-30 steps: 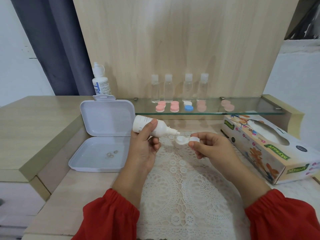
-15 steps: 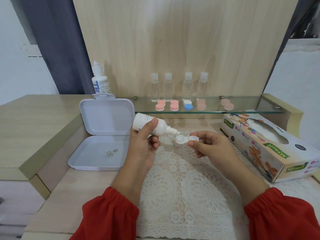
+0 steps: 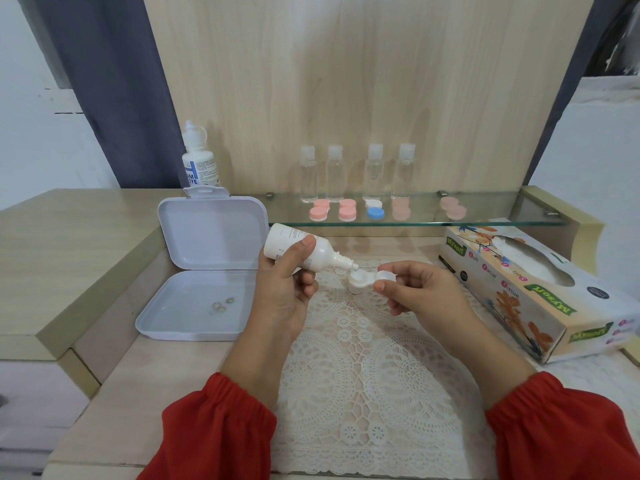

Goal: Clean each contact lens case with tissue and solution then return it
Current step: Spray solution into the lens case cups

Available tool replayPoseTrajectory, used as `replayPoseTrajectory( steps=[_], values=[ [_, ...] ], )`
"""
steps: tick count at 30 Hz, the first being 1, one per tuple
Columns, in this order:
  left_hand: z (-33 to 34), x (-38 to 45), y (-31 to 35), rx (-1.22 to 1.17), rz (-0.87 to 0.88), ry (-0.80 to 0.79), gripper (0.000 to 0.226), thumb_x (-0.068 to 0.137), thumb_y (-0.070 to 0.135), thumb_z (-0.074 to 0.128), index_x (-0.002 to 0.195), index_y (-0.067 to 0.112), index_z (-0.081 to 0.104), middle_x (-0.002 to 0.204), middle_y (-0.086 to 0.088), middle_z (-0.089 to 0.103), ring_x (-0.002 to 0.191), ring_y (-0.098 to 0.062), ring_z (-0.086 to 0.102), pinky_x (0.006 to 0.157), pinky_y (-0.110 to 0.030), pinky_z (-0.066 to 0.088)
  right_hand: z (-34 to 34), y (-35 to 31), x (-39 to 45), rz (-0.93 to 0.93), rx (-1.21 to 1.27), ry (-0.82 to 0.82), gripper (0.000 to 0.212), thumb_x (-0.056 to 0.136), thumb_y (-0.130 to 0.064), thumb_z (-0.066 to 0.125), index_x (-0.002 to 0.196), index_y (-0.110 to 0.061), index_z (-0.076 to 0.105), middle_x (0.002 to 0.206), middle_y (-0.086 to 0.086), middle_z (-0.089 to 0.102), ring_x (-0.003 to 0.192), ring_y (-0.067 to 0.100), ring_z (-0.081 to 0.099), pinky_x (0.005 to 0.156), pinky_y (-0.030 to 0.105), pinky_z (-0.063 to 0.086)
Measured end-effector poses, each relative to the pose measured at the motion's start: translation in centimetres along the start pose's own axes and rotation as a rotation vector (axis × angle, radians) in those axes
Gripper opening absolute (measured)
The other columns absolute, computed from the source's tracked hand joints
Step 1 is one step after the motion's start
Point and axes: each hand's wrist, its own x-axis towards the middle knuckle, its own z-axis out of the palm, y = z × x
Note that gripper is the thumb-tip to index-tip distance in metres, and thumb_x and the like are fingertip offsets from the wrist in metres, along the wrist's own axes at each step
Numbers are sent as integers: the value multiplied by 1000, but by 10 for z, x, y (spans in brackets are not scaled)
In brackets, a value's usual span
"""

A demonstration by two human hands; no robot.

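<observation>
My left hand (image 3: 284,292) grips a white solution bottle (image 3: 304,252) tilted on its side, its nozzle pointing right and touching the rim of the left cup of a white contact lens case (image 3: 363,280). My right hand (image 3: 419,292) pinches the right cup of that case above the lace mat (image 3: 374,375). Several more lens cases, pink ones (image 3: 319,210) and a blue-and-white one (image 3: 375,209), lie on the glass shelf (image 3: 485,216). A tissue box (image 3: 540,292) lies to the right.
An open white plastic box (image 3: 194,306) holding a few small lenses (image 3: 220,306) stands at the left. A larger solution bottle (image 3: 199,161) and several clear small bottles (image 3: 356,171) stand at the back. A raised wooden ledge (image 3: 69,244) borders the left side.
Both hands hold nearly still. The bottle's nozzle has stayed over the left cup of the case; only the view shifted slightly.
</observation>
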Motion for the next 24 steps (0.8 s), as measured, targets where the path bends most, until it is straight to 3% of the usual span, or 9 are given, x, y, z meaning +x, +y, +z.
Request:
replayPoseTrajectory(
  steps=[8,13,24],
  values=[
    [2,-1,1,17,14,-16,28,78,14,70,98,17,51,75,-4,61,43,-7,39,38,-18,34,0,1,0,-1,-5,0,19,80,-6,74,97,-12,70,60,1,61,53,9,58,55,21,52],
    [3,-3,2,39,51,-30,45,61,23,74,99,16,50,73,-2,61,43,-8,39,38,-19,33,-1,0,0,4,-7,1,19,79,-6,75,96,-13,71,59,0,61,53,9,58,54,21,53],
    [2,-3,2,49,73,-43,40,61,23,73,94,16,51,69,-1,61,41,-8,38,36,-19,32,-1,0,0,5,-6,-8,19,79,-5,75,97,-12,70,62,2,61,54,10,57,55,22,53]
  ],
)
